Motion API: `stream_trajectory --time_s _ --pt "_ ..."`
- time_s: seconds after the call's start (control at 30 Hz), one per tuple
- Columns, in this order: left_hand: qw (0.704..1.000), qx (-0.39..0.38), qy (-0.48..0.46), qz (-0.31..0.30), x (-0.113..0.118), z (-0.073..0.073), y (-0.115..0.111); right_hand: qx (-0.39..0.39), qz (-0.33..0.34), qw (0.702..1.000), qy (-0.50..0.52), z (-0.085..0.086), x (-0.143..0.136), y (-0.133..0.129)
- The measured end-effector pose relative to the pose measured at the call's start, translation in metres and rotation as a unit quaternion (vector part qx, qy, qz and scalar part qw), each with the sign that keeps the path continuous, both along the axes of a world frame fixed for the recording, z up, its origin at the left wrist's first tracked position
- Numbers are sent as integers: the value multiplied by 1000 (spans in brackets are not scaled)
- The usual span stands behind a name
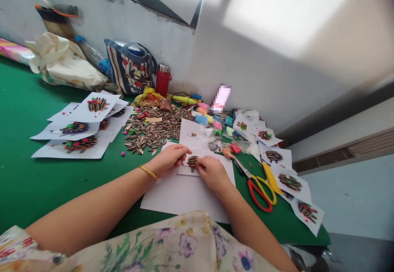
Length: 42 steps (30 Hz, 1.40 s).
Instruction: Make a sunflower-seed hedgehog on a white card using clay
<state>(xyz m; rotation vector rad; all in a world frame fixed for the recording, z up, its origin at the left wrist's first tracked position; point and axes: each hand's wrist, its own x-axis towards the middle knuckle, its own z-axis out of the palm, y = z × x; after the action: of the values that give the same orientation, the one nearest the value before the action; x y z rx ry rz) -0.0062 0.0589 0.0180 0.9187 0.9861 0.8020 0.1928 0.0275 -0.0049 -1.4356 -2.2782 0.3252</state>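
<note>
A small white card (184, 171) lies on larger white paper (172, 194) in front of me. On the card is a little hedgehog-like figure made of striped sunflower seeds (193, 161). My right hand (214, 173) is closed in a pinch at the figure's right edge; whatever is between its fingertips is hidden. Just left of the figure, my left hand (170, 159) rests with its fingers curled together by the card's edge. I cannot make out anything inside it. Behind the hands, another white card (192, 134) carries a few seeds.
Loose sunflower seeds (154, 128) form a pile behind my left hand. Scissors (257, 186) with red and yellow handles lie right of the paper. Coloured clay packets (201, 119) sit farther back. Finished-looking seed cards (83, 151) flank both sides. A red flask (163, 79) stands near the wall.
</note>
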Motion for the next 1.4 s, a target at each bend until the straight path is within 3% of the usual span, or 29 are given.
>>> stream_trajectory --time_s 0.27,0.47,0.6,0.77,0.97,1.07,1.17,1.27,1.4 --pt "967 -187 -172 18 -6 6 2 41 6 996 75 5 4 -3" --pt "933 -257 -249 31 -6 7 0 114 -2 981 157 20 -1 -9" --pt "925 -257 -279 -4 -3 12 -5 139 3 978 156 23 -9 -11" --pt "919 -242 -305 -63 0 10 -11 93 7 991 93 22 -18 -9" --pt "915 -237 -312 -95 3 10 -15 72 20 990 119 23 -20 -11" --pt "916 -237 -313 -82 2 14 -15 95 -10 980 174 25 -14 -9" --pt "932 -248 -263 -24 0 15 -10 96 -92 967 218 23 -1 0" --pt "950 -223 -211 62 -3 12 -3 33 -135 965 220 12 12 11" --pt "959 -182 -201 80 -7 6 6 -39 -125 972 195 -4 20 20"
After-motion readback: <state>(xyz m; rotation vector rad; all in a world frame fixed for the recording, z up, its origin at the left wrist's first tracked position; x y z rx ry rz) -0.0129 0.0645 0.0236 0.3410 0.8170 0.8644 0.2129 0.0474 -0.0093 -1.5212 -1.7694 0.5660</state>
